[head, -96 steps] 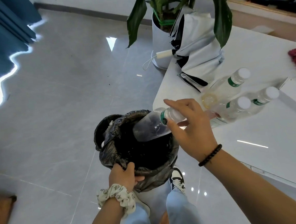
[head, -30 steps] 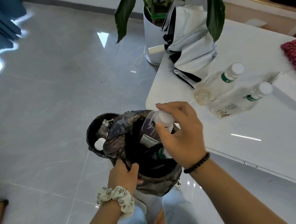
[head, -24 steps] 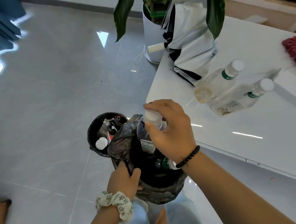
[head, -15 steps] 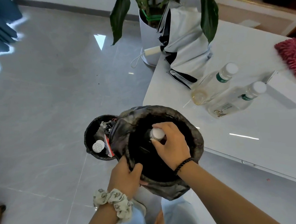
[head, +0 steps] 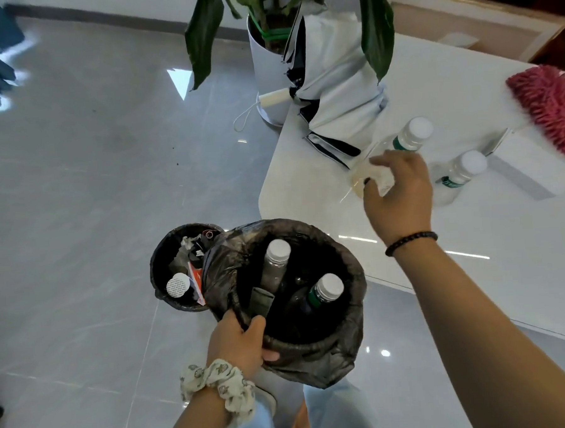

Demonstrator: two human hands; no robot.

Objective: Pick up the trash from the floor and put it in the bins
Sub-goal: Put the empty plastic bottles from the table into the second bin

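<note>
My left hand (head: 238, 342) grips the near rim of a bin lined with a black bag (head: 357, 285), held up beside the white table. Two clear plastic bottles with white caps stand inside it, one on the left (head: 276, 258) and one with a green label (head: 324, 290). My right hand (head: 401, 194) is over the table, its fingers and thumb curled round the base of a clear bottle (head: 413, 135) lying there. A second bottle (head: 462, 171) lies just to its right.
A smaller black bin (head: 157, 259) with paper scraps and a round lid stands on the grey tiled floor, left of the held bin. On the white table (head: 473, 262) are a white and black folded umbrella (head: 333, 90), a red duster (head: 550, 108) and a white box (head: 531, 174). A potted plant (head: 263, 67) stands behind.
My right hand let go of the bottle inside the bin, left the bin and moved up and right to the bottles on the table. The left hand keeps its grip on the rim.
</note>
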